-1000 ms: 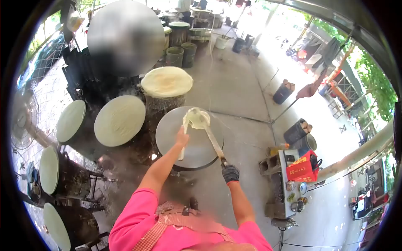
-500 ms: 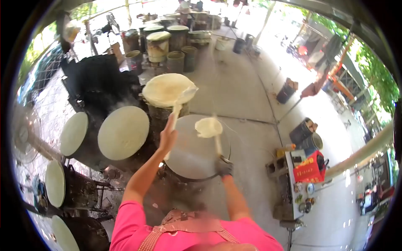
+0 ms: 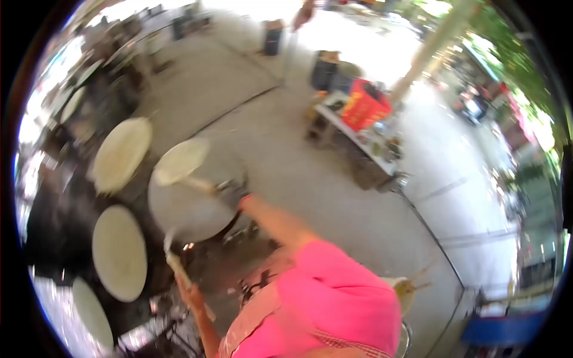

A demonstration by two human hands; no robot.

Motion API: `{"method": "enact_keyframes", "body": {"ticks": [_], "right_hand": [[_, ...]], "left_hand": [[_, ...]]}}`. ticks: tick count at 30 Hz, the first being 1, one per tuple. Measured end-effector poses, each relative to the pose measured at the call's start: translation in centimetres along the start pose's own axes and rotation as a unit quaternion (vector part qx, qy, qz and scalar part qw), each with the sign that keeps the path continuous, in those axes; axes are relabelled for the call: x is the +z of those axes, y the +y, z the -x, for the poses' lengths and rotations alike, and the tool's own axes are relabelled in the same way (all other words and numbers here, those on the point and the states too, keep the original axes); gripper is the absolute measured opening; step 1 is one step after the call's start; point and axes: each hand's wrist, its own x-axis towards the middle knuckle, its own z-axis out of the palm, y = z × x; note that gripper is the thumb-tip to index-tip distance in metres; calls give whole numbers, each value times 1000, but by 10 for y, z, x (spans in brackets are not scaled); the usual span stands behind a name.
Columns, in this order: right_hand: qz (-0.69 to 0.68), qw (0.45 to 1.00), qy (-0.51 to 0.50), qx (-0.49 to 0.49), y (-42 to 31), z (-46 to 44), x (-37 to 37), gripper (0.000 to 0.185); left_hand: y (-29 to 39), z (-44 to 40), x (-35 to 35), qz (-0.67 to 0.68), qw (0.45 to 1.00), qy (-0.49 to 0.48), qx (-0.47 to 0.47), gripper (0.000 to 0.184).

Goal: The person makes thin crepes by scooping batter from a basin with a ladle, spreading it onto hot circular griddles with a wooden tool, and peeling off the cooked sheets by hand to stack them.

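At the lower left my left hand (image 3: 192,297) is closed round the light wooden handle of a spatula (image 3: 176,262), whose narrow end is coated white. My right hand (image 3: 230,194), in a dark glove, grips a wooden-handled tool (image 3: 202,185). Its far end meets a pale round patch of batter (image 3: 182,160) on the back part of a large round grey griddle (image 3: 191,209). Motion blur hides the shape of that end. The spatula's tip is by the griddle's near left edge. A small glow shows below the griddle rim.
Pale-topped round griddles stand to the left: one behind (image 3: 122,154), one beside (image 3: 119,253) and one nearer me (image 3: 92,313). A low table (image 3: 355,134) with a red bag (image 3: 364,104) and small containers is on the right. A post (image 3: 430,51) rises behind it.
My view has swung right, so the griddles appear further left. The spatula in my left hand has come down from the back griddle toward me. The pale patch under my right-hand tool looks wider.
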Motion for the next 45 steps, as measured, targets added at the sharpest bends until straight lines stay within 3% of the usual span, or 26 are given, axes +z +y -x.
{"method": "enact_keyframes", "body": {"ticks": [1, 2, 4, 5, 6, 7, 8, 9, 11, 12, 14, 16, 18, 19, 22, 26, 29, 30, 32, 35, 37, 40, 42, 44, 45], "right_hand": [[-21, 1000, 2, 4, 10, 0, -23, 24], [-51, 998, 7, 19, 18, -2, -42, 22], [-171, 980, 19, 98, 10, 3, -61, 20], [-244, 928, -29, 281, -50, 38, -77, 24], [-356, 908, -80, 205, 48, -20, 23, 25], [-160, 979, -118, 44, 32, -13, 20, 17], [44, 988, -87, -116, 17, -6, 18, 25], [-15, 966, -48, -254, 23, -8, 6, 27], [-18, 985, -133, -105, 52, -33, -29, 27], [-146, 980, -135, 9, 46, -43, -46, 26], [-380, 885, -130, 234, 18, -49, -87, 23], [-221, 956, -180, 71, 62, -64, -24, 20], [-302, 909, -212, 194, -18, -35, -32, 17], [-288, 910, -227, 191, -36, -29, -57, 18], [-231, 920, -253, 188, -29, -56, -115, 16], [-270, 905, -222, 243, -32, -95, -95, 11], [-148, 907, -338, 202, -34, -76, -84, 11], [-172, 882, -376, 228, -12, -79, -86, 14], [-122, 914, -381, 70, 29, -113, -95, 17], [-336, 863, -316, 209, -21, -141, -108, 29], [-234, 911, -297, 164, -27, -148, -88, 19], [-134, 878, -423, 176, -10, -123, -74, 22], [-174, 874, -432, 135, 14, -108, -87, 22], [-158, 865, -461, 118, -15, -118, -122, 22], [-209, 892, -394, 77, -13, -143, -106, 22]], "left_hand": [[7, 8, -3, -23, 1000, 4, -10, 62], [61, 18, 4, -78, 994, 50, 52, 63], [77, 19, 7, -50, 997, 52, 36, 64], [65, 16, 7, -57, 996, 54, 48, 63], [56, 14, 2, -35, 997, 66, 25, 65], [55, 16, 9, -9, 997, 71, 3, 66], [67, 19, 14, 15, 996, 65, -50, 68], [78, 25, 18, 44, 993, 73, -85, 69], [101, 27, 17, 92, 982, 82, -145, 70], [93, 29, 18, 85, 987, 79, -109, 72], [118, 35, 19, 167, 966, 80, -178, 72], [130, 43, 26, 223, 942, 73, -240, 72], [132, 41, 33, 257, 924, 71, -273, 72], [134, 48, 34, 272, 916, 73, -285, 72], [139, 68, 36, 312, 896, 85, -306, 72], [128, 93, 47, 352, 863, 100, -347, 71], [136, 95, 49, 378, 839, 114, -375, 69], [138, 100, 48, 389, 831, 118, -380, 69], [142, 108, 48, 396, 824, 130, -383, 69], [139, 119, 52, 419, 814, 130, -380, 69], [136, 121, 59, 436, 798, 132, -394, 69], [126, 119, 66, 452, 783, 136, -405, 72], [126, 124, 70, 448, 786, 140, -403, 72], [132, 126, 71, 434, 798, 147, -392, 72], [131, 128, 73, 435, 799, 159, -383, 72]]}}
